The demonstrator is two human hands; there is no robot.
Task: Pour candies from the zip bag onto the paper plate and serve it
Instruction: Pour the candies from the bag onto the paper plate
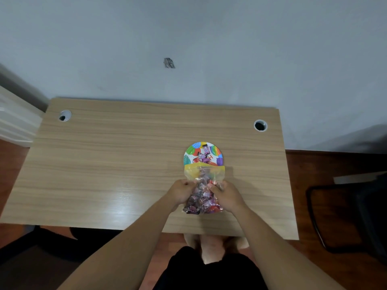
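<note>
Head view: both grips, left [181, 193] and right [225, 194], clenched on bag [202, 189]; tip mouth lower over plate [202, 153], shake gently.

This looks like a plain office or study room. The worktop [125, 164] under the hands is a wood-grain desk with two round cable holes [260, 125] at its far corners, pushed against a bare pale wall [188, 38]. A dark chair [351, 216] stands right of the hands on a reddish wood floor [324, 164].

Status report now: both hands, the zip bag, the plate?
Left hand and right hand both grip zip bag. Bag mouth over paper plate edge, few candies already on it. Nothing in the way.
</note>
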